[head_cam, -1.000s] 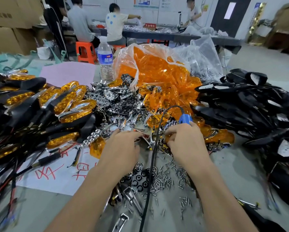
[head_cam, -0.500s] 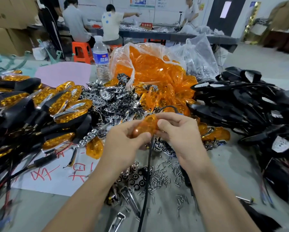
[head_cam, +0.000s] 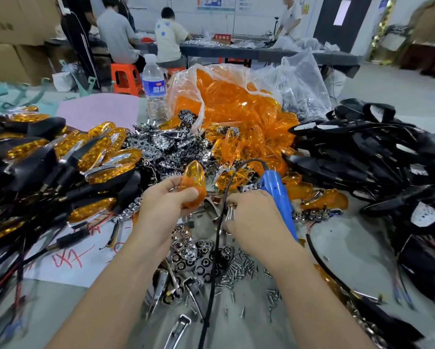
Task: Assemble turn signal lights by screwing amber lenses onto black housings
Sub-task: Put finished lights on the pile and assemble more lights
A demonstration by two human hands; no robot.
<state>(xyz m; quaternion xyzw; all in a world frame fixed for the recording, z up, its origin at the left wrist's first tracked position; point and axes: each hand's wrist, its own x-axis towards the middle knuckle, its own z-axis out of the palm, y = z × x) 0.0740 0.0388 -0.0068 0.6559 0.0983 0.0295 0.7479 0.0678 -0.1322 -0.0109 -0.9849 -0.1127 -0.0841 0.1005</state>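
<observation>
A person's two bare arms reached over a cluttered grey table. The left hand was raised a little above the heap, thumb and curled fingers gripping one amber lens, which stood tilted with its pointed end up. The right hand was lower, just right of it, palm down with its fingers bent onto small chrome parts; whether it had hold of anything could not be told. A blue driver lay slanted along that hand's outer side, touching it, and its black cable looped over and ran back toward the viewer between the arms.

Behind the hands sat an open clear bag spilling loose amber lenses. Black housings with wires were heaped on the right. Finished lights, amber on black, were stacked on the left. Chrome reflectors lay between the lights and the bag. Screws were scattered near the wrists. A water bottle stood upright left of the bag.
</observation>
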